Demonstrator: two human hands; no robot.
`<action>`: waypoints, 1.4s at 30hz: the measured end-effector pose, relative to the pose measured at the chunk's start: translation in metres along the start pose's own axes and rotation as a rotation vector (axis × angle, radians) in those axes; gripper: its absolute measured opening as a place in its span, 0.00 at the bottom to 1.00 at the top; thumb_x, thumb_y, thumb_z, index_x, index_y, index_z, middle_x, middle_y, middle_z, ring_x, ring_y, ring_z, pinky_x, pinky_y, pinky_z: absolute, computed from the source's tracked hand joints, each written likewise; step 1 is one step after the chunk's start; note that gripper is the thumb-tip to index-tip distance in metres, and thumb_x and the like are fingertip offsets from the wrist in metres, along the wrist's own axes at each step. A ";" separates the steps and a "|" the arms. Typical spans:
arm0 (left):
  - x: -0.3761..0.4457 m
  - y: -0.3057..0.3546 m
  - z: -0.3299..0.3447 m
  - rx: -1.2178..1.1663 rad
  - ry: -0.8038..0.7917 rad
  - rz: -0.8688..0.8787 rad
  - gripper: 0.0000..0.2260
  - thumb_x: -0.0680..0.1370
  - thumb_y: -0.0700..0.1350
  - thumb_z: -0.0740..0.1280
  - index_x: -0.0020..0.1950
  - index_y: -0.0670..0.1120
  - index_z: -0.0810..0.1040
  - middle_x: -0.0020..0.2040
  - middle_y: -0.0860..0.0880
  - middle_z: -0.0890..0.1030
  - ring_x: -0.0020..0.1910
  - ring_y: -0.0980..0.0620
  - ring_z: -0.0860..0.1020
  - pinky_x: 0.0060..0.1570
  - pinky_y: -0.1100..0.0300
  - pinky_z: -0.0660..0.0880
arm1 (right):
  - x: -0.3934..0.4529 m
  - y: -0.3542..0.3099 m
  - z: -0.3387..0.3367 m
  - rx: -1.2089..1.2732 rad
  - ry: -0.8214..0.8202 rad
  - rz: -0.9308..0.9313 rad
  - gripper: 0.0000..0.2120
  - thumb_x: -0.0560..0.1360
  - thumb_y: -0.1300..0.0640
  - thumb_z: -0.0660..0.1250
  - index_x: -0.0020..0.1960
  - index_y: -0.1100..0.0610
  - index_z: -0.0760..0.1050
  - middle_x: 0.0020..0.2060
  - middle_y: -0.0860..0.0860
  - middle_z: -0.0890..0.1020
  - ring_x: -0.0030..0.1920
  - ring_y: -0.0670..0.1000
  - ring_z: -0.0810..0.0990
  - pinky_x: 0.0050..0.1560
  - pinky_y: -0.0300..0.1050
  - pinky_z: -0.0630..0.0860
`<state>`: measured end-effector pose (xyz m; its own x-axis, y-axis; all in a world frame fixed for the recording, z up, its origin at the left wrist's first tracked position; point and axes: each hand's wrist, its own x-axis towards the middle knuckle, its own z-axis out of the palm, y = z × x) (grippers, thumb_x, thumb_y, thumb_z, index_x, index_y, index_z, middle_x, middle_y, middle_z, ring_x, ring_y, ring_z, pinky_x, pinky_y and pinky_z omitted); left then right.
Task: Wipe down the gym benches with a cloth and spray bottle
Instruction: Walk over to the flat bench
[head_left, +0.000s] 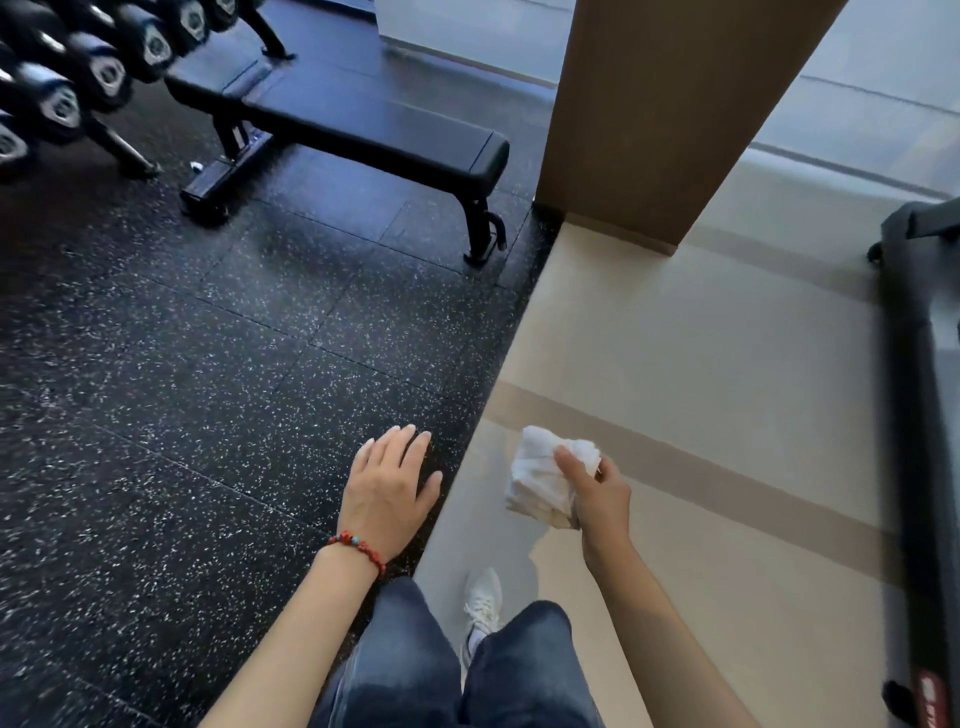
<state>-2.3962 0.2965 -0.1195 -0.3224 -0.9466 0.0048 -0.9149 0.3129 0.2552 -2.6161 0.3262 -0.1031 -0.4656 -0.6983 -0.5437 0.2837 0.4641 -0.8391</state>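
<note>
A black padded flat bench (363, 122) stands on the speckled rubber floor in the upper middle, far ahead of both hands. My right hand (597, 499) grips a crumpled white cloth (545, 478) low in the view, above the beige floor. My left hand (389, 488), with a red bead bracelet at the wrist, hangs flat with fingers spread and holds nothing. No spray bottle is in view.
A dumbbell rack (78, 78) fills the upper left, close behind the bench. A brown pillar (665, 104) rises just right of the bench's near end. A treadmill (924, 415) runs along the right edge. My legs and a white shoe (483, 603) show below.
</note>
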 end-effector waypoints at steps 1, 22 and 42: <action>0.013 -0.003 -0.002 0.004 0.004 -0.016 0.23 0.76 0.53 0.55 0.59 0.39 0.78 0.56 0.39 0.80 0.56 0.40 0.79 0.57 0.43 0.74 | 0.011 -0.009 0.007 -0.015 -0.010 -0.012 0.04 0.72 0.59 0.70 0.45 0.53 0.76 0.42 0.53 0.81 0.43 0.53 0.80 0.45 0.51 0.78; 0.383 -0.161 -0.047 -0.019 0.050 0.008 0.23 0.77 0.52 0.55 0.60 0.38 0.77 0.57 0.39 0.79 0.57 0.40 0.78 0.57 0.44 0.74 | 0.265 -0.183 0.262 0.005 -0.007 0.027 0.09 0.72 0.58 0.71 0.51 0.57 0.77 0.42 0.51 0.82 0.40 0.49 0.80 0.35 0.37 0.76; 0.737 -0.201 -0.050 -0.065 -0.005 -0.020 0.22 0.75 0.51 0.57 0.59 0.37 0.78 0.56 0.38 0.79 0.56 0.38 0.78 0.54 0.41 0.75 | 0.560 -0.343 0.393 -0.034 0.017 0.043 0.11 0.72 0.59 0.70 0.53 0.60 0.76 0.43 0.52 0.81 0.42 0.52 0.80 0.45 0.48 0.78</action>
<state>-2.4377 -0.4685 -0.1191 -0.3053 -0.9522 -0.0060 -0.9035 0.2877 0.3175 -2.6448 -0.4379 -0.1267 -0.4679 -0.6680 -0.5787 0.2753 0.5120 -0.8137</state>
